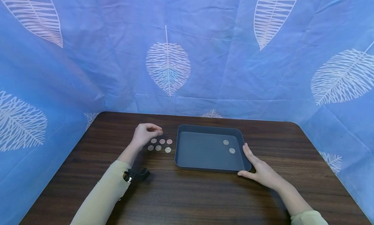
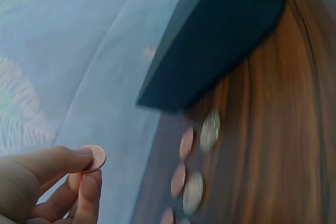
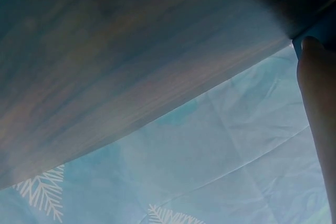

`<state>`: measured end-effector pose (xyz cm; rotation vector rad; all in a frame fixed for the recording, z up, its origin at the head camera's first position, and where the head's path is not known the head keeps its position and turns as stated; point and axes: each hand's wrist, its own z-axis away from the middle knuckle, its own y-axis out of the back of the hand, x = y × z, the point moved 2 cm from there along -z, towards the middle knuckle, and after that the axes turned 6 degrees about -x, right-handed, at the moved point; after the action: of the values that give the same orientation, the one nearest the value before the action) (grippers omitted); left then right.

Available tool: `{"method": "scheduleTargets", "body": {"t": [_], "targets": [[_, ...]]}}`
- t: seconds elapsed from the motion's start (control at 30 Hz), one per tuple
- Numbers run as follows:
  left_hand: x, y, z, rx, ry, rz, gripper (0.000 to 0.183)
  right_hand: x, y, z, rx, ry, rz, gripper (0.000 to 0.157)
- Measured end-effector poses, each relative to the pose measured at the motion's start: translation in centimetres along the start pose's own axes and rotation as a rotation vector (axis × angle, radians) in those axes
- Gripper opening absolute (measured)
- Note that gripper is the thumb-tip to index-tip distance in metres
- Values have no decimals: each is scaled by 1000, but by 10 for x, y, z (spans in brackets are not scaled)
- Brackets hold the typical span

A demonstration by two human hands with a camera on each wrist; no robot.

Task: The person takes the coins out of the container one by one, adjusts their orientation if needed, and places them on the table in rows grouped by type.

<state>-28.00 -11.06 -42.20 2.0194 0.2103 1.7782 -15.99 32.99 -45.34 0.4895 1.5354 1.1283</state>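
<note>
Between thumb and fingertips my left hand (image 1: 145, 133) pinches a copper-coloured coin (image 2: 96, 158), raised over the table just beyond two short rows of coins (image 1: 158, 148). Those loose coins, some coppery and some silvery, lie flat to the left of a dark grey rectangular tray (image 1: 204, 165). Two silvery coins, one coin (image 1: 226, 142) behind the other coin (image 1: 232, 150), lie inside the tray toward its right side. My right hand (image 1: 261, 171) rests against the tray's right end, thumb at the near corner and fingers along the side wall. The right wrist view catches little of that hand.
The dark wood-grain table (image 1: 187, 199) has rounded far corners. Blue cloth (image 1: 210, 72) with white leaf prints hangs behind it and along both sides. A black band (image 1: 137, 175) is strapped on the left wrist over the pale sleeve (image 1: 102, 195).
</note>
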Motion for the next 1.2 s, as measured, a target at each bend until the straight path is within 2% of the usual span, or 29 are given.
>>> {"method": "scheduleTargets", "body": {"t": [0.2,0.5,1.0,1.2], "targets": [[-21,24,8,64,43,-49,16,1,0,-1,0,2,3,102],[-42,45,15,123,59,-95,17,0,0,-3,0,10,7,101],[-60,54,16,148,159,-160,16,3,-2,0,14,1,11,101],[-64,54,18,148,167,-182,18,4,-3,-2,16,13,0,101]]}}
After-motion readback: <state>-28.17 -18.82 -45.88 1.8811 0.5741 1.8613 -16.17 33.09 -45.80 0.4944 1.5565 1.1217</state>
